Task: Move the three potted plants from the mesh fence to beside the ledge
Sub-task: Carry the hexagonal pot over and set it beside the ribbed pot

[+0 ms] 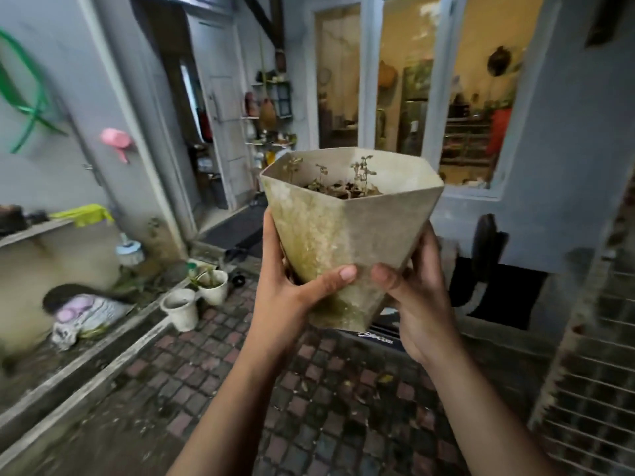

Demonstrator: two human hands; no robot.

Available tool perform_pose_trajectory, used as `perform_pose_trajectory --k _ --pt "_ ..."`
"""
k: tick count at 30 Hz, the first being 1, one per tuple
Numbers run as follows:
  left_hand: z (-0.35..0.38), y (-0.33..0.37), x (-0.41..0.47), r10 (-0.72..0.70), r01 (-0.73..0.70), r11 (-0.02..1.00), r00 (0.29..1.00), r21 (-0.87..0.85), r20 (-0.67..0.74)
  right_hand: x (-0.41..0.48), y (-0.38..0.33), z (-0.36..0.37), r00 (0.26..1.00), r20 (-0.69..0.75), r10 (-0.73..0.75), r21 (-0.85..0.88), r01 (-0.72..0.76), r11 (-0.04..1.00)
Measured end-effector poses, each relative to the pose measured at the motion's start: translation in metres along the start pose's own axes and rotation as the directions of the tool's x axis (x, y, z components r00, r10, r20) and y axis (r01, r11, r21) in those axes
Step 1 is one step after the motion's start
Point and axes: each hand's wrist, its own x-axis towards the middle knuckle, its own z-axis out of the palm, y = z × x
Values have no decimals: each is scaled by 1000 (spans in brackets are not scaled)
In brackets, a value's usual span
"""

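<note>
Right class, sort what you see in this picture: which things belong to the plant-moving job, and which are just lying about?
Part of the job:
- faceted pot, held by left hand and right hand
- two white pots by the ledge
- mesh fence

Just lying about:
- green hose
- pink object on the wall
- patterned sack

Mesh fence [591, 389] cut off at right (blurred too).
</note>
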Motion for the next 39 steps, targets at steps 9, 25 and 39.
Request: perform_pose_trajectory --k 9,25,39 --pt "-66 -106 123 25 1 996 958 90 -286 168 144 27 965 232 118 35 -130 991" --pt "-250 -230 323 104 61 970 765 234 -635 405 377 180 781 567 264 2 -321 947" --pt "-470 -311 473 91 122 964 687 237 -721 540 565 362 711 630 311 34 -426 904"
